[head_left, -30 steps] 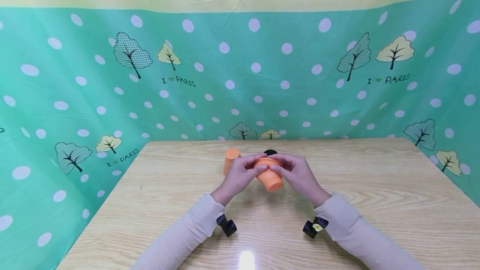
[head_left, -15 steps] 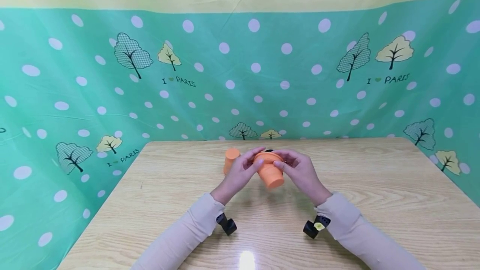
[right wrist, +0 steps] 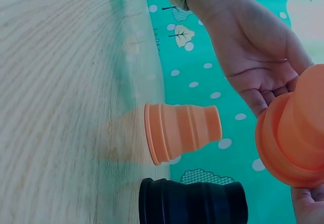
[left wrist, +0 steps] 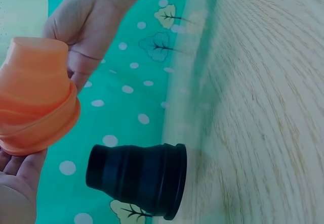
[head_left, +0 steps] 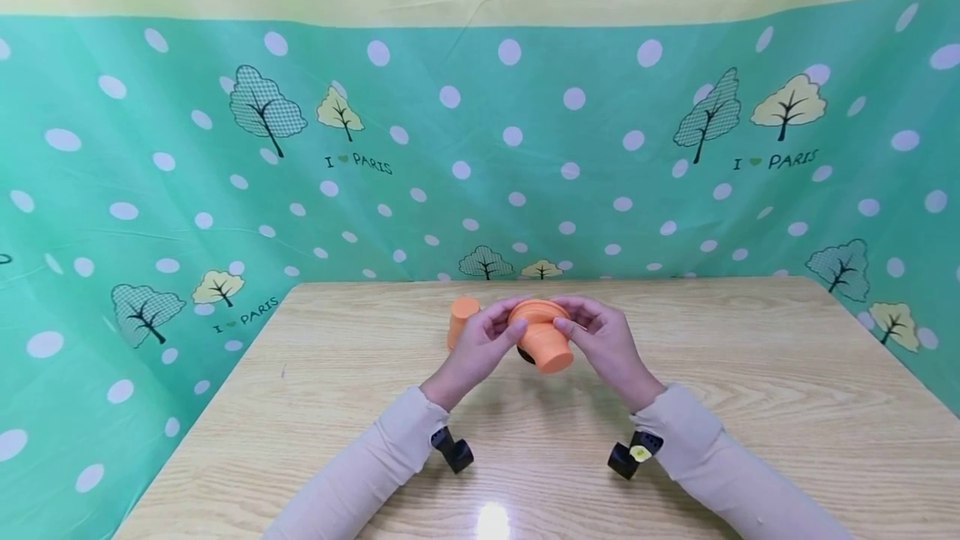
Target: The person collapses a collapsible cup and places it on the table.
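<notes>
Both hands hold an orange stepped collapsible cup (head_left: 546, 338) above the table. It tilts with its narrow base towards the head camera and its wide rim away. My left hand (head_left: 477, 350) grips one side and my right hand (head_left: 606, 350) the other, thumbs on the near side, fingers around the rim. In the left wrist view, a fold near the cup's rim (left wrist: 35, 133) runs unevenly. A black cup (left wrist: 136, 179) of the same shape stands rim down on the table, mostly hidden behind the held cup in the head view.
A second orange cup (right wrist: 182, 131) stands rim down on the wooden table (head_left: 337, 407), left of the black one. Behind the table hangs a green dotted cloth (head_left: 420, 215). Black wrist cameras hang under both sleeves.
The held cup has risen slightly and its rim has turned more into view. The black cup's top is now hidden behind it, while its lower part shows below.
</notes>
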A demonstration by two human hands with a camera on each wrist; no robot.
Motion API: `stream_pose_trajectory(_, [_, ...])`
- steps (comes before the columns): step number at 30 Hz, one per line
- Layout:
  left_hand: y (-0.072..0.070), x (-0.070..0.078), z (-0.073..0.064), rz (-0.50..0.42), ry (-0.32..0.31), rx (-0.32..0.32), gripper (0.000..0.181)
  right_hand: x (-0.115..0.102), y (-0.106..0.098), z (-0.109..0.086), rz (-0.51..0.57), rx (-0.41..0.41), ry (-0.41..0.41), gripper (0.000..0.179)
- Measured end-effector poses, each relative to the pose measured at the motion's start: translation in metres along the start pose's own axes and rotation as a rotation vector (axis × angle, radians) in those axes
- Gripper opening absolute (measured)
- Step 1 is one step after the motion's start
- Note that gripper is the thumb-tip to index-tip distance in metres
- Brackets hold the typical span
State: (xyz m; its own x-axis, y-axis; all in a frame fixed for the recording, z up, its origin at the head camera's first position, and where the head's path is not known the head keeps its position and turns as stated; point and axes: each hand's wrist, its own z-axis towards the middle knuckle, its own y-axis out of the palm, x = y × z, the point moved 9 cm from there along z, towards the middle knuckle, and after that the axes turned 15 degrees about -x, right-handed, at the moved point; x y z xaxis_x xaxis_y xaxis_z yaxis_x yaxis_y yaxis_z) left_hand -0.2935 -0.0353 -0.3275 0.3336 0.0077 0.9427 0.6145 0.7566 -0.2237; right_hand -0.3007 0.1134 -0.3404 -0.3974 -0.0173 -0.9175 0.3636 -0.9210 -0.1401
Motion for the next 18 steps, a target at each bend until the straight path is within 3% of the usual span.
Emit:
stream_pose_trajectory(6, [-0.007, -0.023, 0.005, -0.014, -0.001, 0.027, 0.036, 0.003, -0.001, 0.0, -0.026, 0.005, 0.017, 0.031])
stream_pose_trajectory(13, [-0.002, 0.001, 0.0, -0.014, -0.013, 0.05, 0.032, 0.003, -0.001, -0.001, -0.102, 0.008, 0.02, 0.03])
stream_pose_trajectory(18, [-0.003, -0.003, -0.001, -0.012, -0.044, 0.07, 0.031, 0.001, -0.001, -0.001, -0.122, 0.014, 0.018, 0.028])
